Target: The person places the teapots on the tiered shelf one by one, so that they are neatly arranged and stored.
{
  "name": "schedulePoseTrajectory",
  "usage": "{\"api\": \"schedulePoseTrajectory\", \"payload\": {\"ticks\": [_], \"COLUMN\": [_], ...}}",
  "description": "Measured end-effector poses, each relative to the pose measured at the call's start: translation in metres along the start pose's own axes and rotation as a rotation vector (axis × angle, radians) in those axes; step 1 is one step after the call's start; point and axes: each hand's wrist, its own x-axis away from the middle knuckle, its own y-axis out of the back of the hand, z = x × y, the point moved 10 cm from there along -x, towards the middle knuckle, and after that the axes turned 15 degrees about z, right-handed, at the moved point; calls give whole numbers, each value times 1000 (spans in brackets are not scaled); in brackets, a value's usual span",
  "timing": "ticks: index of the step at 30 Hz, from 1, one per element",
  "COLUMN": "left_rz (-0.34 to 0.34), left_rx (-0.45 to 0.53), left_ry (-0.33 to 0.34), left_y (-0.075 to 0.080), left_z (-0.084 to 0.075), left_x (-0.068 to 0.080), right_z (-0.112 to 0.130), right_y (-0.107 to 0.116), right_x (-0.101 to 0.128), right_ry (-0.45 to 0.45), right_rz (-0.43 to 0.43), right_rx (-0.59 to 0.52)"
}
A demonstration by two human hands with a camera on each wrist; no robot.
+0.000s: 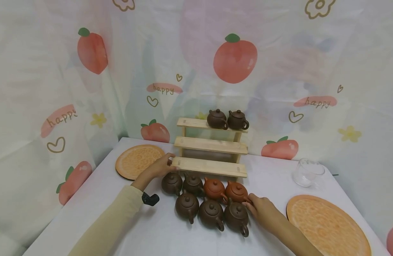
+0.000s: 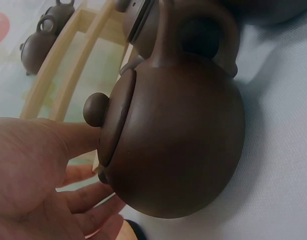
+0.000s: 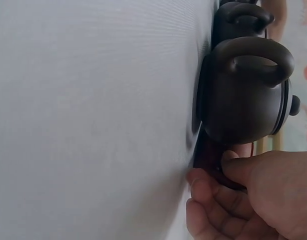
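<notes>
Backdrop: peach-print cloth behind your white counter point(image 1: 151, 234).
Left hand point(image 1: 160, 166): relaxed, touching the dark teapot point(image 1: 172, 183) just beyond it.
Right hand point(image 1: 263, 209): pinching the reddish teapot point(image 1: 237, 192), nearer.

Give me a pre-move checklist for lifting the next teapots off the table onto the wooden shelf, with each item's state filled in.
1. Left hand at the back-left dark teapot: ok, fingers beside it, though a closed grip is not shown.
2. Right hand on the right reddish teapot: ok, fingers curl round it in the right wrist view.
3. Free shelf space: ok, the middle step and bottom step are bare.
4. Top step: ok, two dark teapots at its right end, left end free.
5. Lids seated: cannot tell for all; the left one looks seated.
6. Neighbours' clearance: not ok, the seven pots sit packed together.
</notes>
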Motion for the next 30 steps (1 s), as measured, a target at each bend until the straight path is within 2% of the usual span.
{"api": "schedulePoseTrajectory", "payload": {"ticks": [7, 18, 24, 30], "left_rz": [6, 8, 10, 14], "left_rx": [2, -5, -4, 2], "left_ry": [5, 19, 12, 17], "left_y": [0, 0, 0, 0], "left_z": [1, 1, 1, 2], "left_x": [-1, -1, -2, -2], "right_z": [-1, 1, 1, 9], "right_y": [-1, 12, 16, 26], "right_x": [1, 8, 9, 10], "right_ry": [-9, 62, 65, 118], "right_rz": [0, -172, -194, -223], "right_rx": [-18, -19, -55, -77]}}
